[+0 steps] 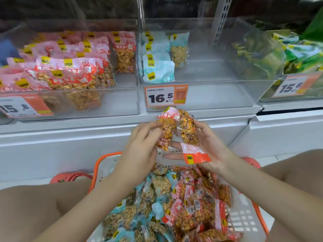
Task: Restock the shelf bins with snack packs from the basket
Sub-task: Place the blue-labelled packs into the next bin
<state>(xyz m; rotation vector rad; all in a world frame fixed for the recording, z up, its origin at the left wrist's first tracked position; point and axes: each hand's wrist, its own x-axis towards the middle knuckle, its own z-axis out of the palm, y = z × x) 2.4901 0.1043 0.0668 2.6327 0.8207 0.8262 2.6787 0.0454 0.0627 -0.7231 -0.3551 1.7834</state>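
Above the basket, my left hand (pixel 142 138) grips one red-and-pink snack pack (pixel 166 126) by its side. My right hand (pixel 208 145) holds a second red-and-pink snack pack (pixel 189 135) lying across its palm, label end toward me. The two packs touch each other in front of the shelf edge. Below them the orange-rimmed basket (pixel 244 215) holds several red packs on the right and pale blue packs (pixel 139 203) on the left. The left clear bin (pixel 122 103) holds several red packs; the middle clear bin (pixel 218 95) holds several blue packs at its left side.
A third bin (pixel 297 67) at the right holds green packs. Price tags read 15.8 (pixel 21 107), 16.5 (pixel 166 96) and 15.8 (pixel 293 86). A white shelf front runs below the bins. My knees flank the basket, with orange footwear (pixel 73 177) at the left.
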